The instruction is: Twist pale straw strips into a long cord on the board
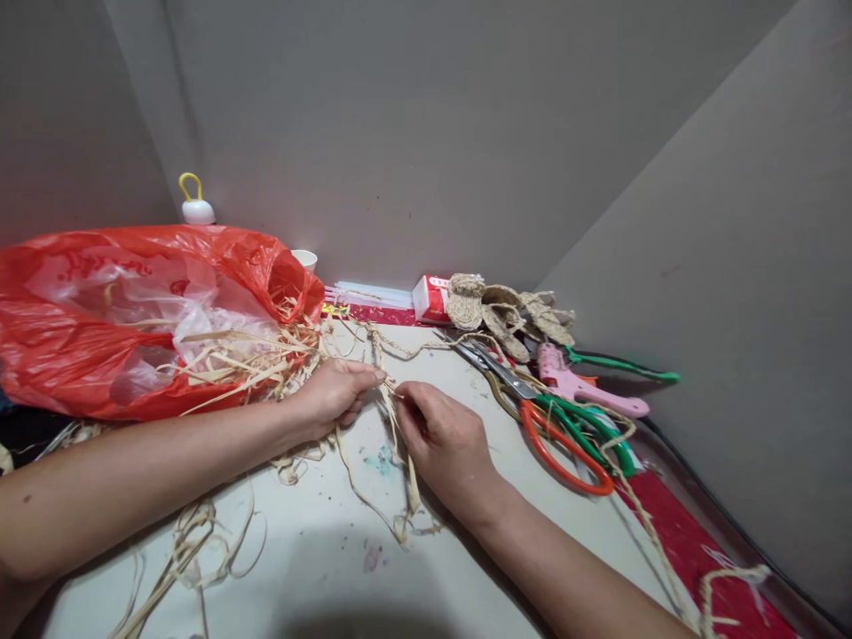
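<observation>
My left hand [336, 393] and my right hand [443, 439] meet over the pale tabletop [319, 541], both pinched on the same pale straw strips [392, 417]. A thin braided straw cord [377, 342] runs from my fingers toward the back wall. The loose ends of the strips trail down toward me below my hands. More dry straw [253, 359] spills from a red plastic bag [86, 311] just left of my left hand.
Scissors with orange handles [565, 448] and a green-handled pair [592, 430] lie right of my right hand. Behind them are a pink glue gun [579, 383], several small woven straw pieces [506, 311], a red-white box [431, 297], a white cup [304, 258] and a white bottle [197, 209].
</observation>
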`<state>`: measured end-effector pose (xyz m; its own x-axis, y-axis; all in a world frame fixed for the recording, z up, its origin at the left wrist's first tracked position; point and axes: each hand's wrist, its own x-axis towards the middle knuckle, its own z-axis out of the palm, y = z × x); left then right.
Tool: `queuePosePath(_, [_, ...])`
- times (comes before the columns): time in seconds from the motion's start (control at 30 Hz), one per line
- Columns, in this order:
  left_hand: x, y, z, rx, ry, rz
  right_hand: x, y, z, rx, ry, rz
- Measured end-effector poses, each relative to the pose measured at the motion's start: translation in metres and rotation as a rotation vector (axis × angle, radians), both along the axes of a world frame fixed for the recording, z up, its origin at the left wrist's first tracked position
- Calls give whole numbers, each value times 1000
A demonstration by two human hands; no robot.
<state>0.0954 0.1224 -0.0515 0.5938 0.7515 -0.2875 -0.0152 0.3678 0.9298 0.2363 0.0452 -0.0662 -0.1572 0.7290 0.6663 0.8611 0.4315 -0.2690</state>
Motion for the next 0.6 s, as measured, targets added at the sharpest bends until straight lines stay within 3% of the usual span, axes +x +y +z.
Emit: queuePosePath(0.6, [-1,3,0,-93,-58,-19,2,3,-4,-7,29,19])
